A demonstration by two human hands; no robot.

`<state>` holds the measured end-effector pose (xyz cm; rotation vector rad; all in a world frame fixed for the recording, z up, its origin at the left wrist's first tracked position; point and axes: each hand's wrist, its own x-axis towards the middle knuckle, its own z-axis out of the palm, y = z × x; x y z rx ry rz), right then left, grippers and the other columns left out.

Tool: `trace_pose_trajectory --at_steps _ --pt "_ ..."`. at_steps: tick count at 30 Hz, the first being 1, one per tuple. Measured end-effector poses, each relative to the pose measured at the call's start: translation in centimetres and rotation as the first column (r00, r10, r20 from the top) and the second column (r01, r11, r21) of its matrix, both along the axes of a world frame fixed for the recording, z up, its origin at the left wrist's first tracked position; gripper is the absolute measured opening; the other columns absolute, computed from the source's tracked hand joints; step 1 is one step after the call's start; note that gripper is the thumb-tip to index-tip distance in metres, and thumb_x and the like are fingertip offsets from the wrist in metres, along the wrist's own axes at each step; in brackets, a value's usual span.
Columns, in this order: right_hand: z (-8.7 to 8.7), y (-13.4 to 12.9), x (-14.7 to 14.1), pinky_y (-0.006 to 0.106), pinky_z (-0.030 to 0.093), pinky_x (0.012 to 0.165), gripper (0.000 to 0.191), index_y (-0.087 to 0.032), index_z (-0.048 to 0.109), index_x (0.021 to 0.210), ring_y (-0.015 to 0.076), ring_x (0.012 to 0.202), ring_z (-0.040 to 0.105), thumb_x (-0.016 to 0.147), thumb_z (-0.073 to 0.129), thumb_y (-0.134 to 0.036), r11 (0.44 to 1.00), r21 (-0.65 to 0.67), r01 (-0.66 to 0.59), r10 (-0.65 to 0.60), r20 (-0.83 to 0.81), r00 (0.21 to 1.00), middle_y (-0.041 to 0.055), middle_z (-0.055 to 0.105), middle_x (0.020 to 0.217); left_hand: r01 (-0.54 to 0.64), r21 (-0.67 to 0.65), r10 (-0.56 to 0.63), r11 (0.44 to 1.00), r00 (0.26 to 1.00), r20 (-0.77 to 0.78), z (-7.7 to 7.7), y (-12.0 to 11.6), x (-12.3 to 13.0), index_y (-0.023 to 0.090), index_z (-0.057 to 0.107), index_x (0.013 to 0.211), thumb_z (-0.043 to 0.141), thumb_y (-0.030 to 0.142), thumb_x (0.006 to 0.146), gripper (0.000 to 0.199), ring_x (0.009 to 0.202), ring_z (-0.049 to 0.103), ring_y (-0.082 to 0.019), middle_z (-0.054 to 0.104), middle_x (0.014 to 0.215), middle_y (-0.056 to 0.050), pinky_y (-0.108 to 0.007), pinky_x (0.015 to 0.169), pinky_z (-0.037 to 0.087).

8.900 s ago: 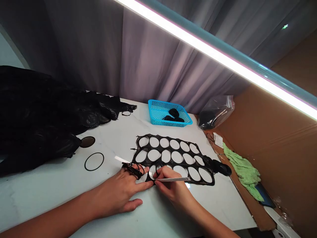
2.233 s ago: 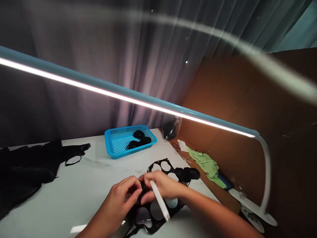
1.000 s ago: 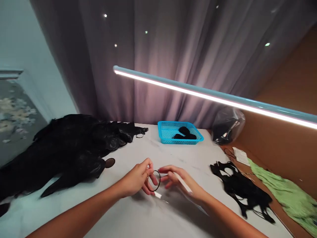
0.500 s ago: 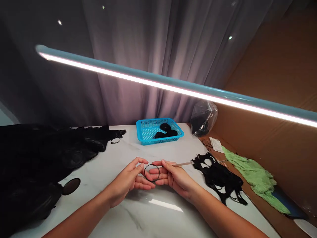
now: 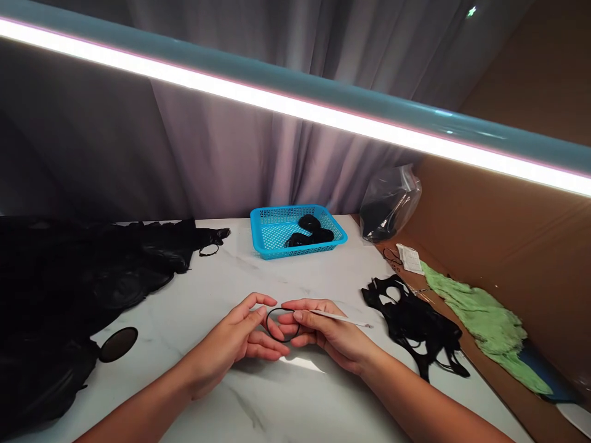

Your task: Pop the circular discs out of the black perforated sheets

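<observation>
A thin black ring [image 5: 282,341], like a hair tie, is held upright between my two hands above the white table [image 5: 272,400]. My left hand [image 5: 247,332] is closed on its left side, thumb and fingers curved around the rim. On the opposite side, my right hand [image 5: 339,335] pinches the ring near thumb and forefinger. A thin pale stick-like tool [image 5: 345,317] also lies in the right hand, pointing right; its exact kind is unclear. To the right of that hand is a tangle of black straps [image 5: 415,320].
A blue basket [image 5: 258,246] holding black coiled bundles [image 5: 309,223] stands at the back. Black fabric [image 5: 92,283] with a dark oval piece [image 5: 119,344] covers the left. A clear bag [image 5: 390,200] and green cloth [image 5: 480,320] lie right. A lit tube lamp [image 5: 295,104] crosses overhead.
The view has shifted, with the lamp now higher and larger. The tool in my right hand has tilted, its outer end now lower. Both hands still hold the ring.
</observation>
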<state>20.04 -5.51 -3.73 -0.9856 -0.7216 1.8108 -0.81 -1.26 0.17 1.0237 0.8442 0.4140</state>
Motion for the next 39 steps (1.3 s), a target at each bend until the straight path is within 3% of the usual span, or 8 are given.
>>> trace_pose_trajectory --at_steps 5,8,12,15,18,23,35,39 --pt "0.0 0.0 0.1 0.028 0.058 0.077 0.043 -0.015 0.069 0.117 0.0221 0.099 0.072 0.083 0.074 -0.041 0.996 0.084 -0.003 -0.006 0.11 0.994 0.0121 0.075 0.11 -0.02 -0.004 0.02 1.0 1.0 0.002 -0.3 -0.2 0.0 0.025 0.048 0.12 0.056 0.053 0.093 0.04 0.092 0.073 -0.027 0.068 0.096 -0.003 -0.046 0.091 0.053" --pt "-0.1 -0.4 -0.2 0.035 0.056 0.083 0.035 -0.021 0.07 0.117 0.0241 0.099 0.071 0.09 0.066 -0.043 0.96 0.281 0.006 -0.108 0.348 0.931 0.0099 0.075 0.11 -0.04 -0.14 0.053 0.989 0.994 0.092 -1.1 -0.6 0.4 0.02 0.053 0.12 0.049 0.059 0.095 0.047 0.1 0.07 -0.028 0.067 0.106 -0.009 -0.045 0.096 0.05" --pt "0.1 -1.2 -0.9 0.042 0.046 0.093 0.027 -0.031 0.071 0.119 0.0253 0.103 0.068 0.097 0.055 -0.036 0.746 0.562 -0.358 -0.142 0.659 0.739 0.0063 0.074 0.115 0.035 -0.4 0.092 0.916 0.951 0.294 -2.0 -0.9 1.0 0.012 0.054 0.125 0.033 0.067 0.096 0.066 0.103 0.066 -0.026 0.067 0.109 -0.013 -0.044 0.101 0.046" --pt "0.6 -1.6 -1.2 0.044 0.038 0.1 0.031 -0.031 0.068 0.123 0.0278 0.117 0.062 0.092 0.066 -0.035 0.607 0.627 -0.488 -0.137 0.687 0.713 0.0065 0.073 0.118 -0.024 -0.441 0.181 0.897 0.931 0.317 -2.1 -0.7 1.0 0.011 0.052 0.129 0.029 0.069 0.096 0.071 0.097 0.067 -0.025 0.067 0.105 -0.011 -0.045 0.098 0.047" --pt "1.0 -1.5 -0.8 0.042 0.039 0.101 0.016 -0.027 0.071 0.102 0.0262 0.116 0.063 0.094 0.061 -0.038 0.718 0.643 -0.267 -0.212 0.567 0.796 0.006 0.074 0.114 -0.044 -0.398 0.189 0.916 0.923 0.335 -1.7 -0.5 0.8 0.012 0.052 0.132 0.027 0.071 0.095 0.073 0.11 0.064 -0.029 0.063 0.123 -0.016 -0.048 0.105 0.042" --pt "0.2 -0.4 0.3 0.035 0.046 0.083 0.035 -0.022 0.048 0.071 0.0236 0.093 0.066 0.092 0.06 -0.047 0.879 0.461 0.12 -0.348 0.449 0.823 0.006 0.074 0.095 0.027 -0.307 0.115 0.951 0.893 0.434 -1.1 -0.5 0.5 0.018 0.056 0.133 0.025 0.075 0.093 0.076 0.128 0.053 -0.035 0.046 0.148 -0.014 -0.051 0.111 0.034" --pt "-1.7 -0.3 -0.4 0.025 0.041 0.064 0.047 -0.022 0.035 0.067 0.0133 0.067 0.054 0.082 0.072 -0.046 0.938 0.345 0.034 -0.188 0.425 0.885 -0.002 0.062 0.072 0.113 -0.275 0.047 0.955 0.856 0.515 -1.1 -1.0 0.6 0.021 0.048 0.141 0.02 0.073 0.094 0.075 0.125 0.055 -0.036 0.031 0.158 -0.01 -0.053 0.113 0.03" --pt "-1.0 0.1 -0.5 0.026 0.042 0.063 0.046 -0.022 0.034 0.066 0.0136 0.066 0.054 0.081 0.072 -0.043 0.913 0.408 -0.014 -0.202 0.481 0.853 0.0015 0.066 0.078 0.009 -0.12 0.037 0.993 0.925 0.379 -2.6 -1.2 0.5 0.026 0.042 0.144 0.022 0.073 0.094 0.072 0.129 0.051 -0.033 0.03 0.159 -0.009 -0.05 0.111 0.034"
